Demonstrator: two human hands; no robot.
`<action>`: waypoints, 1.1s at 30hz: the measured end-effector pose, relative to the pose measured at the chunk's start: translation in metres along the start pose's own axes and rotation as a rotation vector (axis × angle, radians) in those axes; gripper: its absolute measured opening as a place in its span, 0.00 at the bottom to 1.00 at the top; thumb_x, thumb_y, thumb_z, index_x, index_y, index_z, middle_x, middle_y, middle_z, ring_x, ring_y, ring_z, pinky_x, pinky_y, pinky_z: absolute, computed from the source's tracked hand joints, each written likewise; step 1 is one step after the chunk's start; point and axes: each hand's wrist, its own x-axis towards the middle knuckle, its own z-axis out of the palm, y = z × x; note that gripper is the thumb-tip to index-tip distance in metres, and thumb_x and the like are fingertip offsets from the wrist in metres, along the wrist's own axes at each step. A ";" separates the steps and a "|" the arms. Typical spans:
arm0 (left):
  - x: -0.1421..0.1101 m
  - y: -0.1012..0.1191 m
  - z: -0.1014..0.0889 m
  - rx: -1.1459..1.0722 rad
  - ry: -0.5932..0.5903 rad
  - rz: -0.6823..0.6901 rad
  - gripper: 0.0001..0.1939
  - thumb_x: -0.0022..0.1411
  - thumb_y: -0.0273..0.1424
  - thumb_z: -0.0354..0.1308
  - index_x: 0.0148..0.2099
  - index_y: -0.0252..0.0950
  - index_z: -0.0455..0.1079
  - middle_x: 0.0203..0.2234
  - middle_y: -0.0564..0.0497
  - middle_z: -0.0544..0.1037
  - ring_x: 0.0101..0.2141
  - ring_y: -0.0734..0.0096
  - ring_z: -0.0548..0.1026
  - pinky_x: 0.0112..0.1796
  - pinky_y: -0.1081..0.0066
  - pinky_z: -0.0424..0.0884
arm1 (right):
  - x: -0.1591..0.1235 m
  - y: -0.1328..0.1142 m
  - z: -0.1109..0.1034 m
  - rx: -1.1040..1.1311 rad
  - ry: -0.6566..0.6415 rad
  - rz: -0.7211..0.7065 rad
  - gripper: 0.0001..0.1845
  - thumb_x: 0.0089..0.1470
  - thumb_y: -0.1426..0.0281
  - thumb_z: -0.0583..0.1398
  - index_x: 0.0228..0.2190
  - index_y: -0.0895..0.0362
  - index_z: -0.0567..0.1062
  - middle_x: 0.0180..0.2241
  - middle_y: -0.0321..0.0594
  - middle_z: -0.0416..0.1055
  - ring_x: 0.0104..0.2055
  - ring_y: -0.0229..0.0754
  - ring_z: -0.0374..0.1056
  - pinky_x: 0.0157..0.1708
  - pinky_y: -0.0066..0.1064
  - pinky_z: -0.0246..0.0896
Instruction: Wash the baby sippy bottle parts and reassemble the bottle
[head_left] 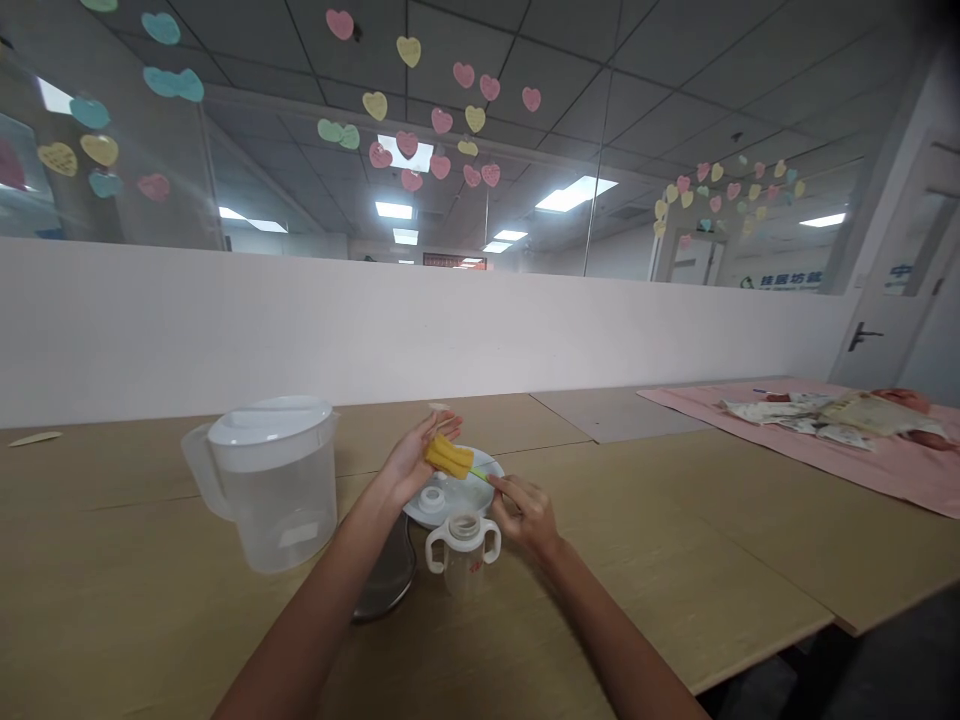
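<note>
A sponge bottle brush point(450, 458) with a yellow head and a thin green handle lies slantwise in the air over a white plate point(491, 466). My right hand point(525, 510) is closed on the end of its handle. At the sponge end is my left hand point(412, 455), palm turned inward, fingers partly extended beside the yellow head. A small pale piece point(438, 407) shows at its thumb and fingertips; its kind is unclear. On the plate sits a white ring-shaped part point(432, 499). In front stands a clear, uncapped baby bottle point(465, 555) with two white handles.
A lidded clear plastic pitcher point(281, 490) stands to the left. A dark, shiny curved object point(386, 575) lies partly behind my left forearm. At far right, cloths point(825, 412) lie on a pink sheet point(892, 470). A white wall point(420, 330) borders the wooden table's back.
</note>
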 end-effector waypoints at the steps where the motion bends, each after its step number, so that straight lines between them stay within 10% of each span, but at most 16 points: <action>1: -0.001 0.002 -0.001 -0.002 -0.020 -0.001 0.11 0.58 0.37 0.50 0.41 0.38 0.66 0.48 0.49 0.69 0.51 0.67 0.64 0.44 0.69 0.65 | 0.000 0.001 0.000 0.005 0.004 -0.029 0.14 0.49 0.76 0.52 0.37 0.57 0.73 0.27 0.40 0.73 0.31 0.36 0.68 0.32 0.27 0.64; 13: -0.005 0.018 -0.007 -0.026 -0.064 -0.008 0.07 0.56 0.34 0.52 0.33 0.36 0.67 0.39 0.49 0.74 0.46 0.68 0.68 0.49 0.67 0.58 | 0.001 0.006 -0.004 0.022 -0.014 -0.157 0.13 0.46 0.77 0.53 0.35 0.57 0.71 0.22 0.37 0.70 0.25 0.35 0.65 0.25 0.25 0.61; 20: -0.020 0.035 -0.021 1.145 0.174 0.249 0.19 0.55 0.43 0.47 0.32 0.33 0.71 0.25 0.49 0.75 0.31 0.67 0.71 0.34 0.71 0.63 | 0.001 0.006 -0.007 -0.156 -0.058 -0.184 0.13 0.45 0.76 0.53 0.34 0.59 0.72 0.22 0.38 0.69 0.23 0.35 0.64 0.25 0.25 0.59; 24: -0.027 0.041 -0.030 1.793 0.241 0.007 0.16 0.53 0.35 0.48 0.21 0.33 0.70 0.20 0.46 0.75 0.26 0.68 0.72 0.30 0.72 0.62 | 0.002 0.007 -0.008 -0.156 -0.042 -0.089 0.13 0.48 0.76 0.51 0.35 0.59 0.72 0.24 0.39 0.70 0.25 0.35 0.65 0.28 0.24 0.60; 33: -0.025 0.018 -0.057 1.862 0.149 -0.459 0.09 0.31 0.24 0.64 0.10 0.33 0.66 0.08 0.45 0.70 0.17 0.61 0.71 0.22 0.68 0.66 | 0.002 0.011 -0.008 -0.156 -0.059 0.012 0.14 0.49 0.74 0.51 0.36 0.58 0.72 0.28 0.40 0.73 0.28 0.36 0.68 0.30 0.25 0.61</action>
